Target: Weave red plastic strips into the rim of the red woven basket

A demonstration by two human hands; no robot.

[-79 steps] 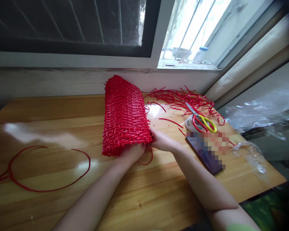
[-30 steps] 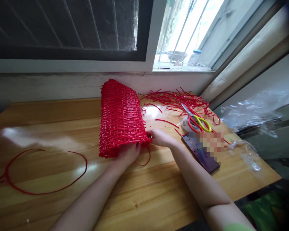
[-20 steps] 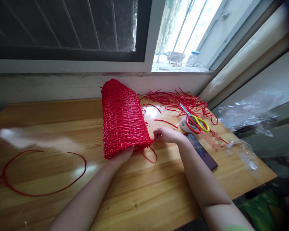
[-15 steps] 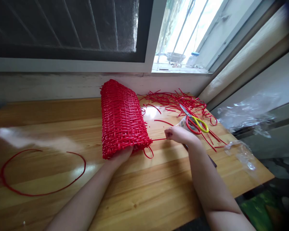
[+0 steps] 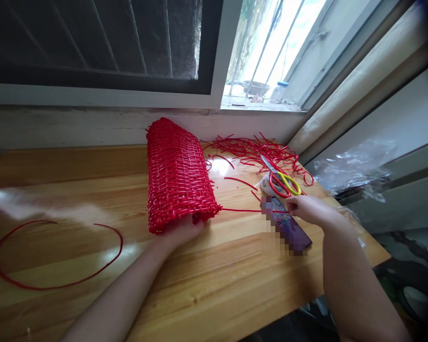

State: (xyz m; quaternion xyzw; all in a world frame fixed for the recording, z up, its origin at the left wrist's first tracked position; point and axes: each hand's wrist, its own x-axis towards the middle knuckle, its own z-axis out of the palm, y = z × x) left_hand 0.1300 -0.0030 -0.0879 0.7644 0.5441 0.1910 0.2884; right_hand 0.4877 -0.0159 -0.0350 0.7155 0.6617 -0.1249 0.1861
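Note:
A red woven basket (image 5: 176, 175) lies on its side on the wooden table, its mouth toward me. My left hand (image 5: 189, 229) reaches into that mouth; its fingers are mostly hidden by the weave. From the basket's right front corner a thin red strand (image 5: 240, 210) runs out taut. My right hand (image 5: 295, 207) pinches its far end, above a phone (image 5: 288, 225) lying on the table. Just behind that hand, scissors (image 5: 280, 179) with red and yellow handles rest on a roll of tape (image 5: 267, 183).
A tangle of loose red strands (image 5: 257, 148) lies at the back right. On the left, a curved red strand (image 5: 57, 288) forms an open loop on the table (image 5: 192, 285). Crumpled clear plastic (image 5: 356, 166) is at the right, and a window (image 5: 267, 52) stands behind.
My right hand has moved right, drawing the red strand out longer. The small loop at the basket's corner is gone. More of my left hand shows at the basket's mouth.

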